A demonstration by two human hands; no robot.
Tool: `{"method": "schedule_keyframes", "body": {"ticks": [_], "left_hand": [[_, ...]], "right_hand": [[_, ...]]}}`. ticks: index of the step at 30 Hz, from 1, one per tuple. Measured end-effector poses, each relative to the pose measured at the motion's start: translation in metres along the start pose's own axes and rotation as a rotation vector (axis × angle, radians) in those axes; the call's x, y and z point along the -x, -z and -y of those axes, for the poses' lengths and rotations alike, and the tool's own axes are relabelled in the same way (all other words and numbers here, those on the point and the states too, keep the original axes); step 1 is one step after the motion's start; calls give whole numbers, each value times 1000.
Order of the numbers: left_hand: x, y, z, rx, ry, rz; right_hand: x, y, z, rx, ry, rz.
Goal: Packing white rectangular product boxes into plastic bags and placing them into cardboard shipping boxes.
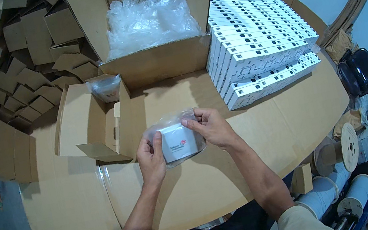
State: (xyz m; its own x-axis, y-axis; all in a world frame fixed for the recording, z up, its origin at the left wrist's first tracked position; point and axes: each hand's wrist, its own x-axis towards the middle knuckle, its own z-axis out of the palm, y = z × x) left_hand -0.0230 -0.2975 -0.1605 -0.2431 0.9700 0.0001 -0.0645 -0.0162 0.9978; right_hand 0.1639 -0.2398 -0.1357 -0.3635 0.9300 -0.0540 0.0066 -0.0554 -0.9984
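Between my hands, above the cardboard-covered table [268,144], is a flat white plastic device [178,142] with a small red mark, inside a clear plastic bag [172,162]. My left hand [151,159] grips its left side, thumb on the front. On the upper right side, my right hand [209,127] pinches the bag and the device's edge; its other fingers are partly hidden behind. Just left of my hands stands an open small cardboard box [101,147] with its flaps up. A bagged item [106,88] lies in its far end.
A large open carton [159,60] at the back holds crumpled clear bags [147,20]. Rows of stacked white boxes [258,60] fill the right rear. Brown cartons [33,67] pile up at the left, with folded ones [2,147] nearer. Cable spools [348,150] stand lower right, beside a black chair [358,69].
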Motion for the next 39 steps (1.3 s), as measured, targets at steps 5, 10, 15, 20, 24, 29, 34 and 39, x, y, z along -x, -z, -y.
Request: {"method": "schedule_keyframes", "body": {"ticks": [5,10,15,20,24,29,34,39], "left_hand": [[-1,-5,-7,44,18,-42],[-3,-8,-18,198,-77,11],[-20,-9,-19,367,-126,74],[-28,-15,-14,455,-168,61],[-30,-11,-11,446,-143,105],[-28,-9,-20,321,-175,121],[-27,6,-13,128,89,230],[-29,4,-20,98,-71,273]], "right_hand": [[0,-3,6,11,16,-49],[0,-1,7,-52,64,-67],[0,0,8,-152,146,-40],[-1,0,6,-151,180,-56],[-3,3,3,-157,150,-70],[4,-1,19,-163,123,-64],[3,3,16,9,-4,-8],[-2,14,-2,63,129,6]]}}
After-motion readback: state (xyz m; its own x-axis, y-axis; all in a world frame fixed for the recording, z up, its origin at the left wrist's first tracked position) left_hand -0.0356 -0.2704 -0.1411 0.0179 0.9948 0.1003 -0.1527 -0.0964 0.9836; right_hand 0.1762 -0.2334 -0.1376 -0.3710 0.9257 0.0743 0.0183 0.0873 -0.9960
